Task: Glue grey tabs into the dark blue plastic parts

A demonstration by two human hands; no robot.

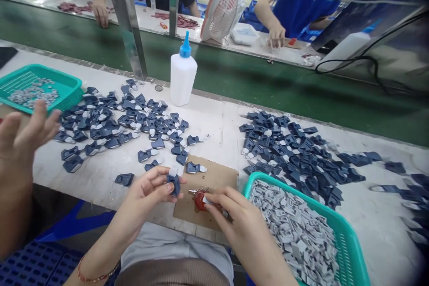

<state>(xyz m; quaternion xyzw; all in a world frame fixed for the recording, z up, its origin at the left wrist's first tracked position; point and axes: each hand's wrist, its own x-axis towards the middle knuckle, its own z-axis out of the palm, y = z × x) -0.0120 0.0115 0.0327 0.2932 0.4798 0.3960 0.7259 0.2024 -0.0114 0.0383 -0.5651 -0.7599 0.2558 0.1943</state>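
Note:
My left hand (152, 190) pinches a dark blue plastic part (173, 184) with a light grey piece at its upper end. Between the thumb and fingers of my right hand (231, 210) is a small light grey plastic piece (207, 199), held at a round red cap-like dish (200, 200). The dish rests on a piece of brown cardboard (217, 178) in front of me. Another blue part with a grey tip (195, 167) lies on the cardboard's far edge. Beside my right forearm stands a green basket (348, 237) full of loose grey pieces.
Piles of blue parts lie left (110, 120) and right (291, 152) on the white table. A white bottle with a blue nozzle (183, 78) stands at the back. Another person's hand (30, 129) reaches in at left near a second green basket (72, 82). People work across the green divider.

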